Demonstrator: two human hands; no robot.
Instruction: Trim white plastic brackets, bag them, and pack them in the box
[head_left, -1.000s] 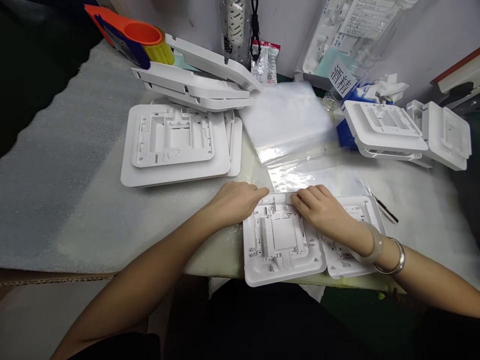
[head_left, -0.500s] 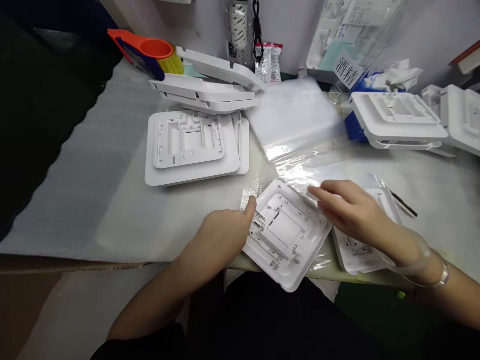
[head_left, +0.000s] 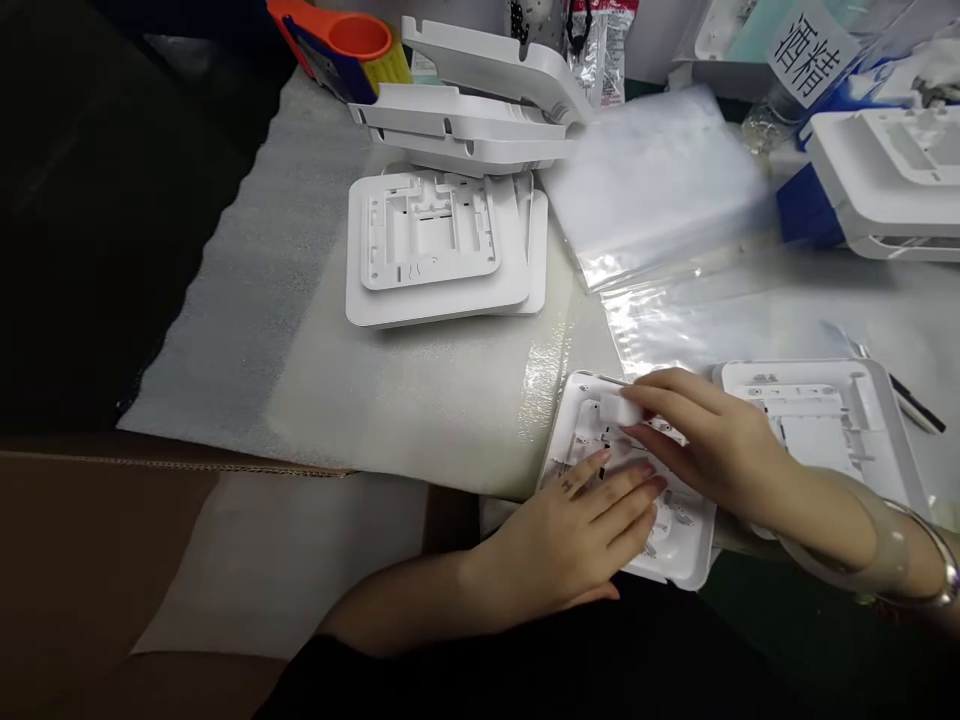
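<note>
A white plastic housing (head_left: 694, 560) with moulded ribs and posts on its inner face lies at the table's front edge, partly over my lap. Across its lower left spreads my left hand (head_left: 577, 535), palm down, fingers apart and resting over the inside. Above the same housing, my right hand (head_left: 712, 440) pinches a small white piece (head_left: 619, 408) between thumb and fingertips near the upper edge. Whether that piece touches the housing I cannot tell. A second white housing (head_left: 810, 378) lies just to the right, partly behind my right forearm.
Stacked white housings (head_left: 439, 300) stand left of centre, with tilted ones (head_left: 465, 125) behind. Clear plastic bags (head_left: 660, 190) cover the middle back. An orange, blue and yellow object (head_left: 352, 50) stands at the far left. More housings (head_left: 892, 190) are at right, near a pen-like tool (head_left: 919, 405).
My left hand has gone from gripping the housing's left edge to lying spread over its inside. My right hand now holds a small white piece at the housing. The view has shifted left.
</note>
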